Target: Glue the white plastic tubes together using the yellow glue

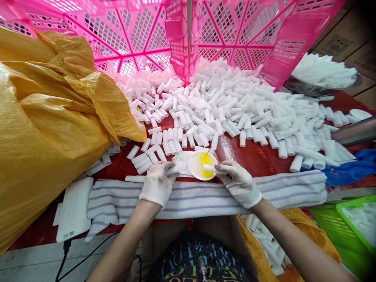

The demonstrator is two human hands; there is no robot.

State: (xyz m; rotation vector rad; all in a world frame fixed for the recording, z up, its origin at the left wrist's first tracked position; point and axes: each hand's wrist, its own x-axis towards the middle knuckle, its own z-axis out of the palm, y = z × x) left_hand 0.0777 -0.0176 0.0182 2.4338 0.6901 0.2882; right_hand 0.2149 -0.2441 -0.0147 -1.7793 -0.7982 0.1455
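My right hand [237, 181], in a white glove, pinches a short white tube [209, 168] over a small white dish [194, 168]. Its far end is at a yellow patch [205, 159] in the dish; whether that is liquid or a pad I cannot tell. A thin stick [208, 151] leans out of the dish. Left of it, my gloved left hand [158, 181] is closed on a pale tube [174, 172], partly hidden by the fingers. Another white tube [134, 178] lies beside that hand. Under both wrists runs a striped towel [199, 199].
A heap of white tubes [223, 98] covers the red table behind the dish, against pink crates [223, 35]. A yellow sack [44, 129] bulges at left, near a white power bank [75, 207] with a cable. At right are a full metal bowl [311, 87] and a green basket [331, 221].
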